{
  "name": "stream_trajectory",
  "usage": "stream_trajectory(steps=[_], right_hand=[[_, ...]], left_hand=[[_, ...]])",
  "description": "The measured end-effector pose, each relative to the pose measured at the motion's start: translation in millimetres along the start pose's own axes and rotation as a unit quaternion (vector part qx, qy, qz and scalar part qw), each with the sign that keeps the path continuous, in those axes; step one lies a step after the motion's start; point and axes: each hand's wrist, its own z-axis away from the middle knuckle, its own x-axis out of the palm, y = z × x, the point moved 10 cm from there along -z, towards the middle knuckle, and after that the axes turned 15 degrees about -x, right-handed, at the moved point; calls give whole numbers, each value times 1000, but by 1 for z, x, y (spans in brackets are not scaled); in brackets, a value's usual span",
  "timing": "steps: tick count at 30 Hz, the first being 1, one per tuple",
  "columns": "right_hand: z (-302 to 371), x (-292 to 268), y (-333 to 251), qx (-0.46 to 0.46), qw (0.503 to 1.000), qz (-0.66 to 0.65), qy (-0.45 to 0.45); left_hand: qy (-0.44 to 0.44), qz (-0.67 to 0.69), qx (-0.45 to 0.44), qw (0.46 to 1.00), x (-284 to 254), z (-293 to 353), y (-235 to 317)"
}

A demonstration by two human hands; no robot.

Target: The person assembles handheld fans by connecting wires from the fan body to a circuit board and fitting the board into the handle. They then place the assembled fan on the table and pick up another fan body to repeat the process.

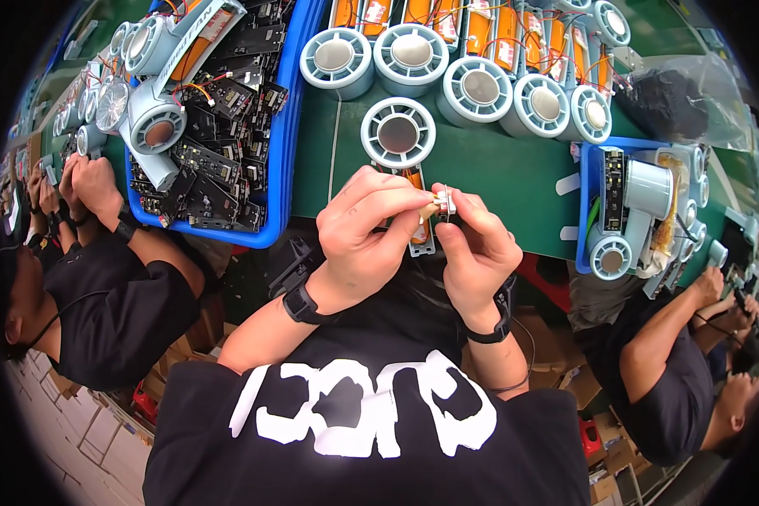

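Observation:
My left hand (369, 223) is closed in a pinch just above the table's near edge. At its fingertips is something small and pale, too small to name. Facing it, my right hand (481, 249) pinches a small circuit board (444, 203) on edge between thumb and fingers. The fingertips of both hands meet at the board. Behind and below them lies a light-blue handheld fan body (398, 133), its round grille pointing away from me. An orange battery (415, 179) shows in its open handle, partly hidden by my hands.
A blue tray (285, 169) of black circuit boards with fan bodies on top stands left. Several fan bodies (478, 91) line the table's far side. To the right are a blue bin (588, 202) of fan parts and a plastic bag (679, 101). People work on both sides.

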Motion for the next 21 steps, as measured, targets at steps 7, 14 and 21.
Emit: stream_trajectory(steps=[7, 14, 21], right_hand=[[-7, -5, -3, -31, 998, 51, 26], [1, -1, -6, -1, 996, 86, 22], [-3, -3, -7, -18, 995, 98, 22]], left_hand=[[-33, -38, 10, 999, 6, -2, 5], [9, -61, 42, 997, 1, -1, 6], [-3, -64, 47, 997, 2, -4, 6]])
